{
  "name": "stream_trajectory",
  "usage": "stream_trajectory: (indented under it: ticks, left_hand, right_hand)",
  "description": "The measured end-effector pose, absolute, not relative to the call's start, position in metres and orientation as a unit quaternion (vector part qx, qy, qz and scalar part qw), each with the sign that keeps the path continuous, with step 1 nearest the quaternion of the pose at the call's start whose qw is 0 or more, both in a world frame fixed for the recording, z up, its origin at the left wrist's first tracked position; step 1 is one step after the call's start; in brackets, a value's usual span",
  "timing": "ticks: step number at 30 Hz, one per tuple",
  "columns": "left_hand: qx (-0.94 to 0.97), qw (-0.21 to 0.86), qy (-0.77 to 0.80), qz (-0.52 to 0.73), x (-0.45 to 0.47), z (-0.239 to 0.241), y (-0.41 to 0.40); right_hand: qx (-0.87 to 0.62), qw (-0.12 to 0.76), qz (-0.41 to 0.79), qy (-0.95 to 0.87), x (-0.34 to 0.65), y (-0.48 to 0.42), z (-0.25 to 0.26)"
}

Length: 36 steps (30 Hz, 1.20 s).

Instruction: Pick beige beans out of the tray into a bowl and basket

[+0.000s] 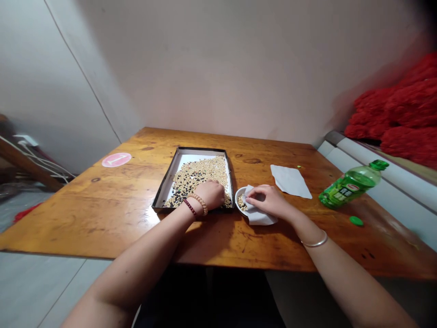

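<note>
Left hand (210,195) in the beans (194,178) on a tray (196,149)
Its fingers curl down; can't tell if they hold any. The right hand (264,200) pinches a tissue (261,217) on a bowl (239,193).

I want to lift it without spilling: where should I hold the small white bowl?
Probably the bare rim on its left side, coming from above: the small white bowl is shallow and round, while the right hand and white paper cover its right side, and beans lie inside.
</note>
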<state>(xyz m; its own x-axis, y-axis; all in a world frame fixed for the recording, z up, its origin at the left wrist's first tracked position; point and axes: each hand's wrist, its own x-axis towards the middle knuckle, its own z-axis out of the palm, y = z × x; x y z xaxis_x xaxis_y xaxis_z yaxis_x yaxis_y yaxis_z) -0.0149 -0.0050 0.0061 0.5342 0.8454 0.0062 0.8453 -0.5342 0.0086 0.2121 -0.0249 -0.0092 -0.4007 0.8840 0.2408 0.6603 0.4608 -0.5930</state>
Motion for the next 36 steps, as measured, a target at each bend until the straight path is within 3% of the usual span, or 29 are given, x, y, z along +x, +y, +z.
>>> stream_trajectory:
  ticks: [6,13,19,26,36]
  left_hand:
    - [0.873,-0.004,0.488,-0.009,-0.017,0.005,-0.006]
    - [0.871,-0.010,0.487,0.066,-0.014,0.005,-0.007]
    - [0.865,0.194,0.392,0.247,0.004,0.008,-0.015]
    - [0.880,0.072,0.385,0.269,0.018,-0.004,-0.027]
    - [0.884,-0.018,0.391,0.256,0.015,-0.007,-0.024]
  right_hand:
    - [-0.455,0.266,0.219,-0.821,0.213,-0.025,-0.010]
    - [-0.505,0.436,0.277,-0.692,0.212,-0.013,-0.029]
    - [-0.495,0.530,0.350,-0.592,0.209,-0.008,-0.031]
    - [-0.446,0.380,0.368,-0.721,0.208,-0.020,-0.019]
    - [-0.433,0.294,0.299,-0.798,0.211,-0.019,-0.016]
